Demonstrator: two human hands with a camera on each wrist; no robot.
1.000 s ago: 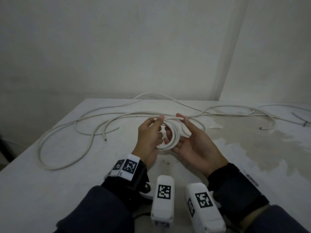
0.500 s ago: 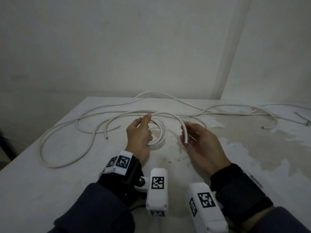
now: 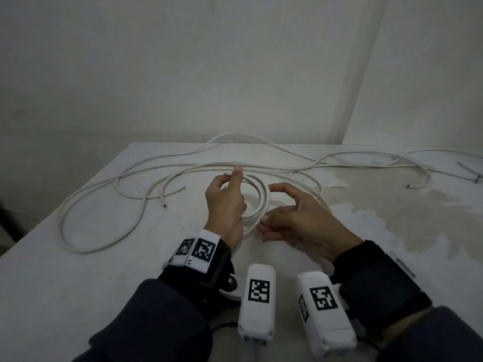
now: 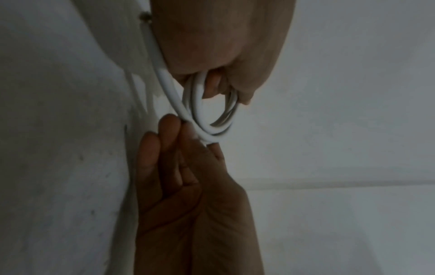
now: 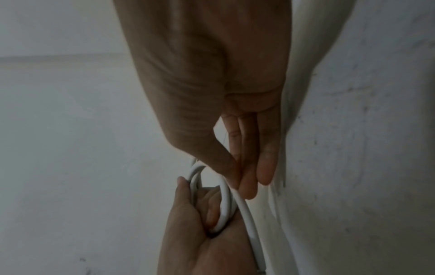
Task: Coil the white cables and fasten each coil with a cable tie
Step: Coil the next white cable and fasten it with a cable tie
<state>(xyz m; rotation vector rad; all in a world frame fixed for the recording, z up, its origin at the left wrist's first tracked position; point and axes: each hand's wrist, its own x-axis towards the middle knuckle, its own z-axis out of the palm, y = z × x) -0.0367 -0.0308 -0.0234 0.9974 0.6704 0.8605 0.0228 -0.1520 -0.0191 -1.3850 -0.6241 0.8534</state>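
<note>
A small coil (image 3: 267,202) of white cable hangs just above the middle of the table. My left hand (image 3: 231,178) grips its left side; the turns run through the curled fingers (image 4: 213,87) in the left wrist view. My right hand (image 3: 270,205) pinches the coil's near right part between thumb and fingertips (image 5: 247,186). From the coil (image 5: 224,201) the rest of the cable (image 3: 78,202) trails left in wide loops over the table. A second white cable (image 3: 392,163) lies along the back right.
The white table's left edge (image 3: 52,218) runs diagonally, and walls stand close behind. A free cable end (image 3: 164,205) lies left of my hands. Thin grey strips, perhaps cable ties, lie at the far right (image 3: 470,176) and beside my right wrist (image 3: 402,267).
My right hand let go of the coil, drew a length of cable out to the right, then laid it onto the coil and pinched it there. My left hand kept hold throughout.
</note>
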